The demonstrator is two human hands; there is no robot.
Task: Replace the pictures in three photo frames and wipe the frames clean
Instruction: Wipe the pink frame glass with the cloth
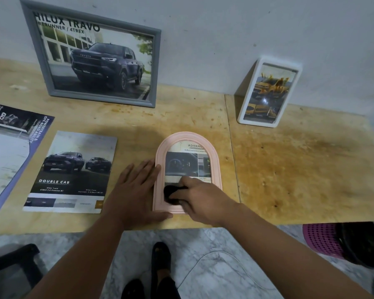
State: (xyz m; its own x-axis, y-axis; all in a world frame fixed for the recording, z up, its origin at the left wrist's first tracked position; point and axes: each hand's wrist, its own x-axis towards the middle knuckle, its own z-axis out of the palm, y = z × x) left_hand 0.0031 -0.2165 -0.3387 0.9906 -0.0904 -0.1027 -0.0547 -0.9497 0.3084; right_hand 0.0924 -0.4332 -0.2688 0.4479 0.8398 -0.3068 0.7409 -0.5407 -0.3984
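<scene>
**Pink arched frame lies flat under a black cloth**

Pale, stained plywood tabletop [300, 169], two boards butted at a seam, runs against a scuffed white wall; marble-patterned floor shows below. Grey rectangular wooden frame [91, 59] with a truck picture leans on the wall, its top left corner cut off. Glossy truck brochure page [71, 173] lies flat on the left. White rounded frame [268, 93] stands tilted at the wall, glare blurring its picture. Pink arched plastic frame [188, 169] lies near the front edge. Left hand [136, 190] rests flat beside it, fingers straight and together, touching its rim. Right hand [201, 199] pinches a small black cloth [173, 194] against the frame's lower part, hiding it.
</scene>
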